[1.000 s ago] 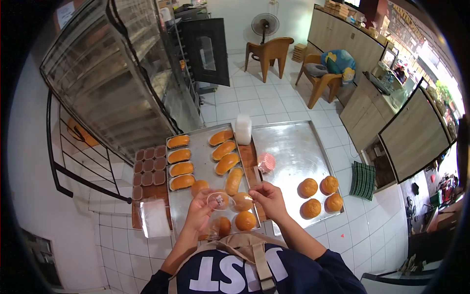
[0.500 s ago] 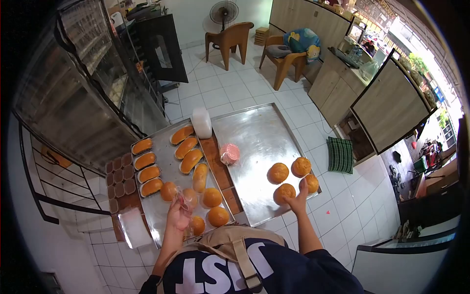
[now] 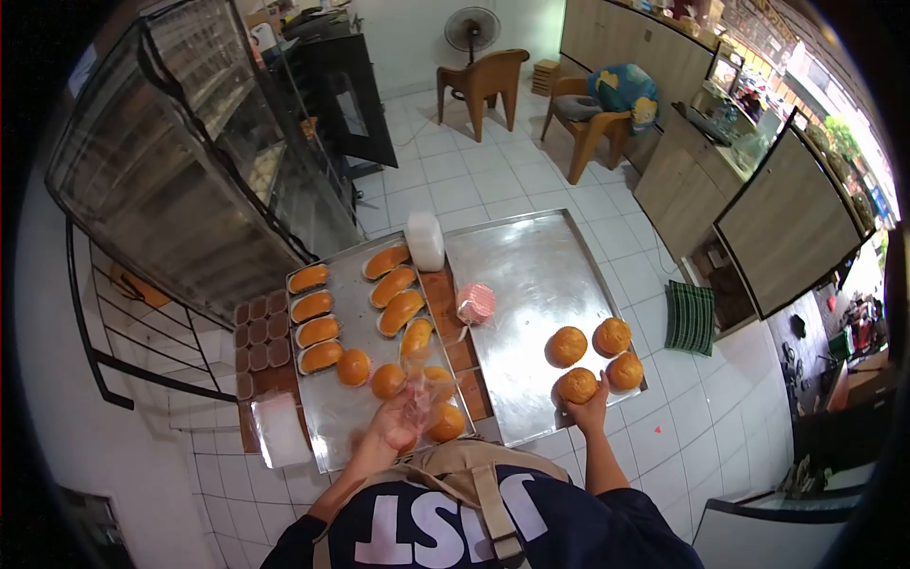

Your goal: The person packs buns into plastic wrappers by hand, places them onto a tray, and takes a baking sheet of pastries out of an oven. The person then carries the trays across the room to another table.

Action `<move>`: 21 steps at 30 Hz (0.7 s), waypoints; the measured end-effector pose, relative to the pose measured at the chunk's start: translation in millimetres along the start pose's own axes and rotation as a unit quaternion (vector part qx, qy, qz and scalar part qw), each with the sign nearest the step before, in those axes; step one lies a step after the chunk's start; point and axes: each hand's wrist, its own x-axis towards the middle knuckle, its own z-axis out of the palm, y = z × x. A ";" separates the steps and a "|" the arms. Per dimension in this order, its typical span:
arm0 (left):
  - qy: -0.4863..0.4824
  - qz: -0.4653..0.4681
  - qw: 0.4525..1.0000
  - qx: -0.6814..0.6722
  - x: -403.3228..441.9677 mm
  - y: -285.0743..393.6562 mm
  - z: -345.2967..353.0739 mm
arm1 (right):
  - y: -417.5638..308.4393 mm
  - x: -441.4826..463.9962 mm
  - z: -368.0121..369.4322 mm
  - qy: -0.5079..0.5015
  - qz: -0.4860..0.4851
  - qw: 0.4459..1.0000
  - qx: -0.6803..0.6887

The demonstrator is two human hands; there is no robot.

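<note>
We record: left grip (image 3: 391,423) holding a clear bag (image 3: 417,384), lower centre; right grip (image 3: 589,410) against a round bun (image 3: 576,385), lower right, whether closed we cannot tell; four such buns bare on that metal tray (image 3: 526,261), none seen bagged.

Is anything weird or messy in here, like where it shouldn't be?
Yes! A little red scrap lies on the floor to the right of the trays, as if dropped; it's too small to tell what it is. A green checked cushion seems to be down there too, which looks odd because cushions usually go on chairs.
</note>
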 end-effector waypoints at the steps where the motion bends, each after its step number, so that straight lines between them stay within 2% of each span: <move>1: 0.063 0.042 0.997 0.021 1.3 -2.7 1.0 | 2.8 1.8 -0.4 -0.012 -0.011 1.000 -0.002; 5: 0.024 0.003 0.998 0.065 6.4 2.6 -6.9 | -16.9 1.6 -9.0 -0.116 0.157 0.948 0.251; 8: 0.011 0.018 0.995 0.093 10.5 -1.1 15.4 | -48.6 1.1 -9.4 -0.179 0.176 0.856 0.451; 9: 0.007 0.020 0.995 0.100 11.8 -1.8 16.8 | -71.2 1.6 -13.1 -0.205 0.172 0.832 0.486; 12: 0.016 0.022 0.990 0.142 13.9 -5.8 26.8 | -132.2 9.5 -17.6 -0.258 0.060 0.761 0.592; 15: 0.053 0.034 0.984 0.166 17.1 -10.0 24.4 | -171.1 18.5 -22.8 -0.330 -0.033 0.734 0.593; 18: 0.074 0.038 0.977 0.195 15.7 -11.0 32.3 | -203.8 17.5 -33.7 -0.427 0.015 0.704 0.568; 21: 0.069 0.063 0.953 0.287 18.1 -5.5 27.3 | -209.5 19.2 -27.8 -0.458 0.016 0.697 0.551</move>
